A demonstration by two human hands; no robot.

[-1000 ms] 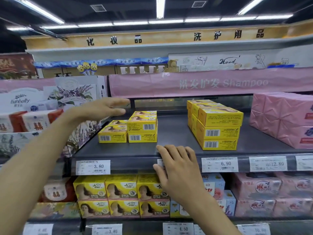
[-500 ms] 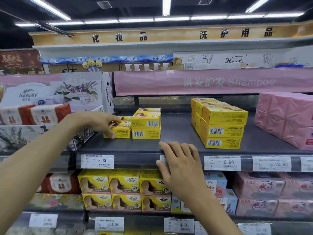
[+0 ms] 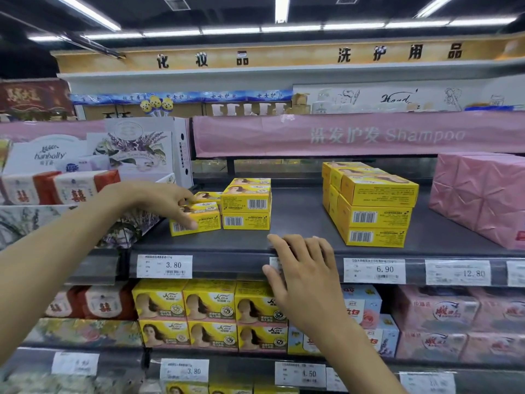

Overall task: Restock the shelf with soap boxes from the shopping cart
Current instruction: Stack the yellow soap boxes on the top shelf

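Yellow soap boxes lie on the dark grey shelf (image 3: pixel 298 223). My left hand (image 3: pixel 159 201) grips the front left soap box (image 3: pixel 206 220), fingers on its top and thumb on its barcode face. That box sits slightly askew beside a two-high stack of soap boxes (image 3: pixel 245 206). Further right stands a taller block of the same soap boxes (image 3: pixel 372 206). My right hand (image 3: pixel 304 268) rests flat on the shelf's front edge, fingers spread over the price rail, holding nothing. No shopping cart is in view.
Pink wrapped packs (image 3: pixel 483 194) fill the shelf's right end. A tilted display of tissue and lavender boxes (image 3: pixel 136 149) borders the left. Bare shelf lies between the two yellow groups. Below hang price tags (image 3: pixel 164 265) and rows of yellow hair-product boxes (image 3: pixel 210 302).
My left hand dropped from above the shelf onto the front left soap box and closed on it. My right hand stayed on the shelf edge.
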